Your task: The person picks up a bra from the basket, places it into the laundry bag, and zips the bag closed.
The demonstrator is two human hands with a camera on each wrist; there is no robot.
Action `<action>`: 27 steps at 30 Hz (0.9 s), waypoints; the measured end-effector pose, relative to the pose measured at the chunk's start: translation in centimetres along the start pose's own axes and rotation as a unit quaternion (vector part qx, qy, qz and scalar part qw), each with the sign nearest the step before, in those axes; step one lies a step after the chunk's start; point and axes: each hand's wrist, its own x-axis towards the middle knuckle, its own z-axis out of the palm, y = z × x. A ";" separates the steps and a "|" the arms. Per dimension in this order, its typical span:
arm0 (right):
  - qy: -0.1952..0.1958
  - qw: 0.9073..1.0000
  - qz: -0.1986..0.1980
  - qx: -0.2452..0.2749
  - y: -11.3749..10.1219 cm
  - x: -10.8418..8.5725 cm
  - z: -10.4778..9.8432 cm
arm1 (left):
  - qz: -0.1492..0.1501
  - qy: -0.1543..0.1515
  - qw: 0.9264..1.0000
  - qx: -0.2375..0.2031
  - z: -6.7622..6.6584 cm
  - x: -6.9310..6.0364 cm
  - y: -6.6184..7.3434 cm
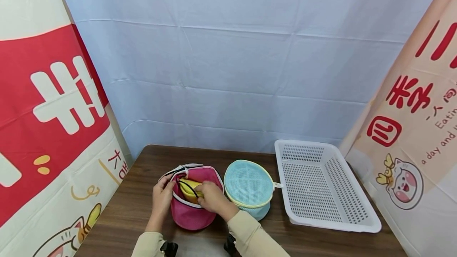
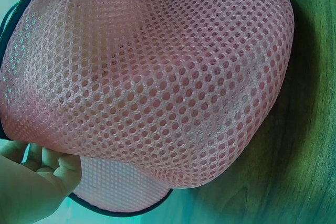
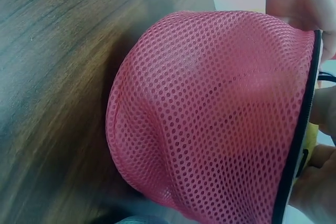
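Observation:
A round pink mesh laundry bag (image 1: 192, 215) stands on the table, its top unzipped and its lid folded back. My left hand (image 1: 163, 193) grips the left side of its rim; in the left wrist view the fingers of that hand (image 2: 37, 184) curl at the edge of the mesh. Inside the opening lies a yellow soft-looking thing (image 1: 188, 187) with a dark cord or trim; its kind is unclear. My right hand (image 1: 213, 198) reaches over the rim and pinches it. Most of the yellow thing is hidden by the bag (image 3: 210, 114) in the right wrist view.
A closed light-blue mesh bag (image 1: 248, 183) with yellow trim and a white tab stands just right of the pink one. Farther right sits a white perforated plastic basket (image 1: 321, 185). The brown wooden table (image 1: 125, 213) backs onto a pale blue cloth (image 1: 221, 70).

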 end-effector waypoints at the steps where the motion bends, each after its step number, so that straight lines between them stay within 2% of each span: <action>1: -0.006 1.000 0.003 -0.004 -0.1 0.1 0.0 | 0.000 -0.004 1.000 0.003 0.0 0.0 0.0; 10: -0.003 0.999 0.051 0.011 -0.9 0.8 1.0 | -0.010 -0.013 1.000 0.001 -0.2 -0.1 0.0; 15: -0.018 0.997 0.074 -0.005 -1.3 1.4 1.8 | -0.020 -0.009 1.000 0.011 -0.2 0.0 0.1; 21: -0.040 0.995 0.089 -0.022 -1.1 1.7 2.5 | -0.014 -0.007 1.000 0.016 -0.1 -0.1 0.2; 24: -0.047 0.994 0.095 -0.014 -1.0 1.8 2.6 | -0.018 -0.010 1.000 0.020 -0.1 -0.3 0.4; 27: -0.052 0.994 0.099 -0.007 -1.1 1.8 2.4 | -0.024 -0.012 1.000 0.014 -0.2 -0.6 1.3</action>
